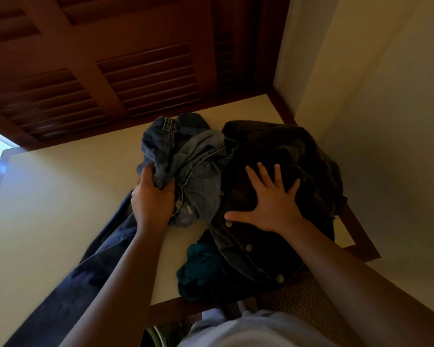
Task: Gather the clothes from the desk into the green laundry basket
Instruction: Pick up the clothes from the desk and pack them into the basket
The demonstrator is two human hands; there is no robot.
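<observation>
The left grip (152,199) is curled tight round the bunched jeans (193,166) at centre-left of the frame. The right grip (273,206) is laid flat, fingers spread, on the dark jacket (286,151) at centre-right. The pile is judged mid-gathering on the surface (60,184). Next, both garments must be lifted together; the basket is not plainly seen.
</observation>
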